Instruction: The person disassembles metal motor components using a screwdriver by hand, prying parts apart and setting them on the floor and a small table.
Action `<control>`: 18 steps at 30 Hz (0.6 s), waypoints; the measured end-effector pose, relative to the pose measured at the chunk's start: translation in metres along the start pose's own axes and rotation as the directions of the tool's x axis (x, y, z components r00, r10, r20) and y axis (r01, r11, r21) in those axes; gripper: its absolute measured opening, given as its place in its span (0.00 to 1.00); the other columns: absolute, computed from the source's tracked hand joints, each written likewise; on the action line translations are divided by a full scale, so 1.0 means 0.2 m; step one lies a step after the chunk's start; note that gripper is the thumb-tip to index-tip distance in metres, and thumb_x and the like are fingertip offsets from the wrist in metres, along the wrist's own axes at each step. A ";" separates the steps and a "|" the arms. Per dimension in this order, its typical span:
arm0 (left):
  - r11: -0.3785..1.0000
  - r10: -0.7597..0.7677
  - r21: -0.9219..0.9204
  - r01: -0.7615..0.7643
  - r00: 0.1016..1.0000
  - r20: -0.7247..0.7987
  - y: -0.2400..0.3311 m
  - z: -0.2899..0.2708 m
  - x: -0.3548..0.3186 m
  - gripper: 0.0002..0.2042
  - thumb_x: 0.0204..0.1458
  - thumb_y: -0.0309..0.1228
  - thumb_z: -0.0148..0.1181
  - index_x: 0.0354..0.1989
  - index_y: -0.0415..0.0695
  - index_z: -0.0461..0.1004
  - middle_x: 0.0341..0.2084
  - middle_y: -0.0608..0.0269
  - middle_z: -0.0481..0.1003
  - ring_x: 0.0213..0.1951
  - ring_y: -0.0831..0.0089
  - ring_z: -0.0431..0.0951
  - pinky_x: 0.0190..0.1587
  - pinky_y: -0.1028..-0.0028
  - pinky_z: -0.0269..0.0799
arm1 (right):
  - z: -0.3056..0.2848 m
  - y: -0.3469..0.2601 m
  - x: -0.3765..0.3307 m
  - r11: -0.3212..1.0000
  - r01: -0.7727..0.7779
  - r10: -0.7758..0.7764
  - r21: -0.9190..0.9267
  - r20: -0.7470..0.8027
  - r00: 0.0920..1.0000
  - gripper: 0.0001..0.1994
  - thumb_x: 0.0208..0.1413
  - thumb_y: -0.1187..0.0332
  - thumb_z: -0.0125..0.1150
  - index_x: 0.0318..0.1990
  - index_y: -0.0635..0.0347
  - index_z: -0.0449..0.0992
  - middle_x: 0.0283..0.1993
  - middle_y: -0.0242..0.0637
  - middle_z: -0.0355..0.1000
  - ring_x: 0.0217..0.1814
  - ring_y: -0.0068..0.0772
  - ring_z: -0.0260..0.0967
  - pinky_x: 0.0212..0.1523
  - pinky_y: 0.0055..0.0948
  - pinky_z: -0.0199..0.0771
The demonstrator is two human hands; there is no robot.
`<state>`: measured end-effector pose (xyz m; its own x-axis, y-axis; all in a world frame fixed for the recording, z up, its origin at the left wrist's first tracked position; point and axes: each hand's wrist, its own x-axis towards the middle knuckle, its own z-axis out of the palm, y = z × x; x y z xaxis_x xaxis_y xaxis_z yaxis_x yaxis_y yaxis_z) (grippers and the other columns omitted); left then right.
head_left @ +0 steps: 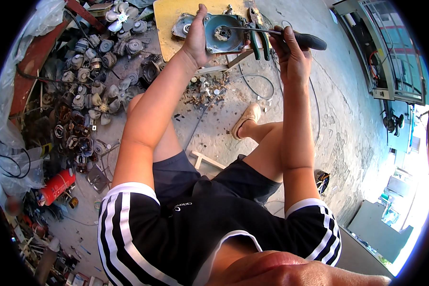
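Note:
My left hand [198, 43] grips the left edge of a blue-green metal motor housing [214, 40], its thumb along the rim. The housing's round hollow faces up, with pale crumbly matter around the hole in its middle. Closed around the black handle of a screwdriver [311, 41], my right hand [293, 59] holds it nearly level. Its thin shaft runs left over the housing, and the tip is by the central hole; whether it touches cannot be made out. Green-handled pliers [254, 44] lie just right of the housing. A second metal motor part [181, 27] sits left of it, partly behind my hand.
Under the work stands a low yellow-topped table [169, 9]. Scraps and small debris [207, 93] litter the floor below. Old motors and fan parts [97, 71] pile up at left, near a red cylinder [57, 187]. A cable [260, 76] loops across the floor; a metal-framed cabinet [391, 52] stands right.

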<state>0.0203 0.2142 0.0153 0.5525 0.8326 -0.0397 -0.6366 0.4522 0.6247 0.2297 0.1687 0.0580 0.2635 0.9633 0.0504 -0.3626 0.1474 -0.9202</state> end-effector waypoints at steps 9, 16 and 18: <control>0.978 -0.153 0.143 0.153 0.988 -0.014 -0.02 -0.04 -0.01 0.40 0.59 0.66 0.33 0.55 0.37 0.70 0.44 0.49 0.78 0.42 0.55 0.82 0.44 0.57 0.80 | -0.02 -0.05 0.01 0.984 0.020 0.023 -0.176 0.236 0.971 0.12 0.60 0.70 0.62 0.44 0.70 0.73 0.44 0.48 0.77 0.44 0.36 0.78 0.46 0.30 0.83; 0.984 -0.120 0.119 0.133 0.987 -0.111 -0.03 -0.06 0.01 0.38 0.59 0.64 0.34 0.58 0.40 0.67 0.49 0.48 0.75 0.49 0.54 0.78 0.50 0.46 0.75 | 0.02 -0.06 -0.03 0.916 0.260 -0.115 -0.306 0.420 0.900 0.10 0.59 0.72 0.62 0.43 0.68 0.71 0.44 0.48 0.77 0.46 0.36 0.77 0.48 0.33 0.81; 0.992 -0.032 0.116 0.050 0.987 -0.155 -0.02 -0.06 0.03 0.38 0.59 0.64 0.34 0.62 0.40 0.62 0.55 0.46 0.70 0.54 0.52 0.74 0.52 0.40 0.72 | 0.04 -0.08 -0.06 0.907 0.341 -0.201 -0.247 0.458 0.866 0.10 0.58 0.73 0.63 0.42 0.68 0.71 0.44 0.48 0.77 0.46 0.36 0.77 0.48 0.33 0.81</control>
<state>0.0195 0.2205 0.0021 0.4821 0.8574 -0.1800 -0.5413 0.4531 0.7083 0.2247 0.1562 0.0749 -0.1083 0.9071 0.4067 -0.0180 0.4072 -0.9132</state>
